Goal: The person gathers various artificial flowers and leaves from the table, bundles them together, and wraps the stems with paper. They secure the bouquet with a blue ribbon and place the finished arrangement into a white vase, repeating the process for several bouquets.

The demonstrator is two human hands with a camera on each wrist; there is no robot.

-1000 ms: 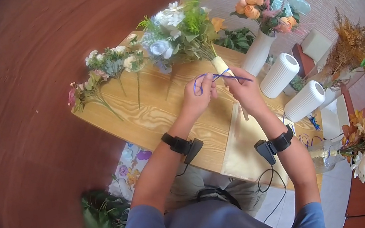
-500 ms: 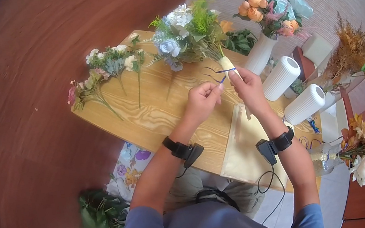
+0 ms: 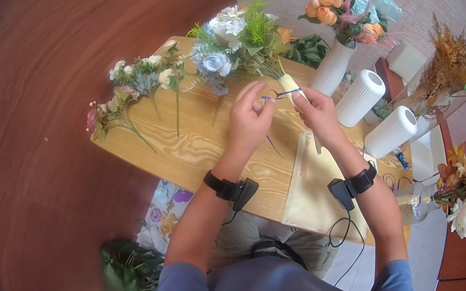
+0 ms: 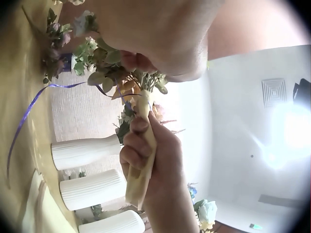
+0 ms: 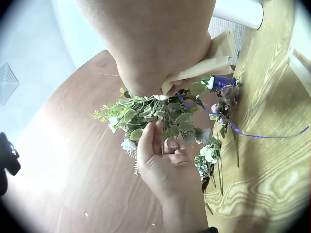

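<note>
The right hand (image 3: 318, 114) holds the bouquet (image 3: 247, 44) tight by its wrapped stems, flowers poking out past the thumb. The left hand (image 3: 249, 120) is close by, half open and empty (purple-blue ribbon (image 5: 265, 136) dangles near it).

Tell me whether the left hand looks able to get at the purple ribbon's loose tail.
Probably yes: the ribbon's tail trails loose near the left hand, with nothing evident between, while the right hand grips the wrapped stems.
</note>
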